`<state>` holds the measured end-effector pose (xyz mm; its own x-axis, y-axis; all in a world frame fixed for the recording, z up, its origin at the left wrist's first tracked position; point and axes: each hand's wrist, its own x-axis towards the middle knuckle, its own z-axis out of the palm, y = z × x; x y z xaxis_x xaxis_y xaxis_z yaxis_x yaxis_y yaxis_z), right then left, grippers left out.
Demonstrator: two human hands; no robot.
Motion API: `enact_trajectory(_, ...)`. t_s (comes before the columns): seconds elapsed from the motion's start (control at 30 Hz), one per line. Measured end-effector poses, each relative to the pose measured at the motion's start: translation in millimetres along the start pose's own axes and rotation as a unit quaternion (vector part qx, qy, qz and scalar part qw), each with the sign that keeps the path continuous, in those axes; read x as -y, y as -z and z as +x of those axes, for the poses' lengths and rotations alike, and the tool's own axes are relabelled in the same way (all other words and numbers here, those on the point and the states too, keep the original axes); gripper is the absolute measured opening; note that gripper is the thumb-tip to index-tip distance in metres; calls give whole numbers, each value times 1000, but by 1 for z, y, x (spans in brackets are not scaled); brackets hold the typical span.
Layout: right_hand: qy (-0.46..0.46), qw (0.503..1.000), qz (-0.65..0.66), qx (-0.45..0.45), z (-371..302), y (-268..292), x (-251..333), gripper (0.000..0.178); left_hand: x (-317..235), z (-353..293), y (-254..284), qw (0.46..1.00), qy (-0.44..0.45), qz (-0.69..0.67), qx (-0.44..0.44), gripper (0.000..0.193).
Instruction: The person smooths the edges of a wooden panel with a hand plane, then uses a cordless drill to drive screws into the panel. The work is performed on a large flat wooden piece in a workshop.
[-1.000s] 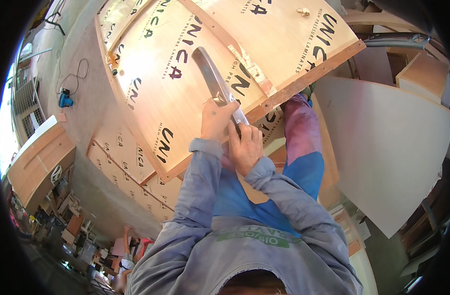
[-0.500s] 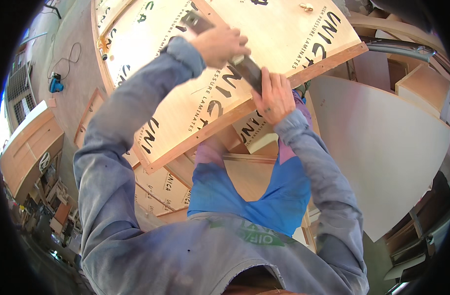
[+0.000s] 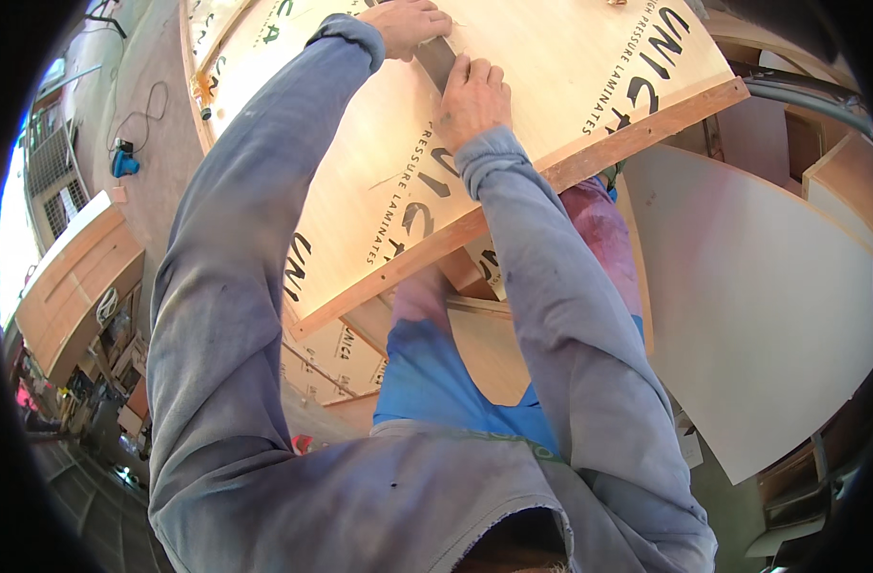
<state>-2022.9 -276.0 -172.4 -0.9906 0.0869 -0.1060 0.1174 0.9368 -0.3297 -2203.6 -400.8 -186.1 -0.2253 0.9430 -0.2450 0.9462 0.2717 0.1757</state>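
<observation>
A long, dark tool that looks like a hand plane [image 3: 436, 63] lies slantwise over the pale laminate panel [image 3: 541, 72], largely covered by my hands. My left hand [image 3: 410, 27] grips its far part, close to the top of the picture. Nearer to me, my right hand [image 3: 474, 107] is closed on the rear of the tool with its fingers curled. Black lettering covers the panel, and a wooden edge strip [image 3: 389, 272] with small holes runs along its near side. The tool's front end is out of sight.
My legs in blue shorts [image 3: 446, 377] stand beneath the panel's near edge. At right leans a large white sheet [image 3: 751, 315]. A blue power tool [image 3: 124, 160] with a cord rests on the floor at left, near a curved wooden piece [image 3: 78, 286].
Both hands and the hand plane have moved away from me across the panel, toward the top of the picture. My right arm is stretched farther over the near edge.
</observation>
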Motion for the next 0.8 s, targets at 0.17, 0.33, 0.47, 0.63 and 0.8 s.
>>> enact_trajectory(0.17,17,999,5,35,-15,10,-7,66,-6,-8,-13,999,-26,-32,-28,70)
enact_trajectory(0.33,14,1000,19,9,-58,34,-22,65,-58,-5,-8,999,-9,-23,-30,56)
enact_trajectory(0.47,13,999,31,8,-60,40,-25,62,-64,-6,-3,999,-8,-2,-36,44)
enact_trajectory(0.63,8,999,29,11,-78,49,-28,63,-80,-6,-3,999,-7,-6,-48,35)
enact_trajectory(0.8,2,999,20,27,-79,50,-28,68,-82,-7,-7,995,-14,-19,-93,28)
